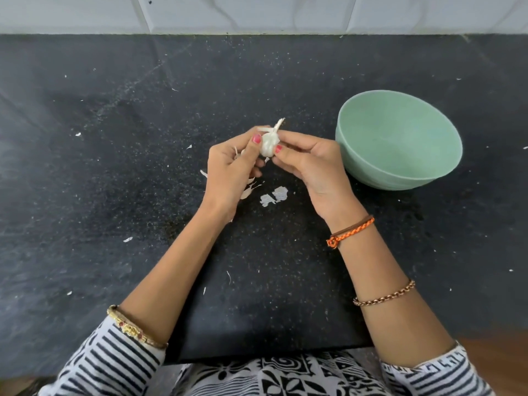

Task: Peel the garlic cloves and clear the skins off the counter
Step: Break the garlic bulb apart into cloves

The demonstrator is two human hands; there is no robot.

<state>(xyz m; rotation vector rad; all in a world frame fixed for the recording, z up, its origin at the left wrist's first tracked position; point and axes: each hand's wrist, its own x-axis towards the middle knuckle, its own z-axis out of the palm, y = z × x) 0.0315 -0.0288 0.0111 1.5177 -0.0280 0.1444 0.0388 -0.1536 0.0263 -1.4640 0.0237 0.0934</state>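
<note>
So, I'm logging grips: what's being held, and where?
Both hands, left and right, pinch the white papery garlic bulb by its sides, stalk up.

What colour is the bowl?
The bowl is pale mint green, seen in the head view.

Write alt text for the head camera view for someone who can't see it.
Left hand and right hand pinch a white papery garlic bulb above a black speckled stone counter. Torn white skins lie beneath; an empty pale green plastic bowl sits right.
</note>
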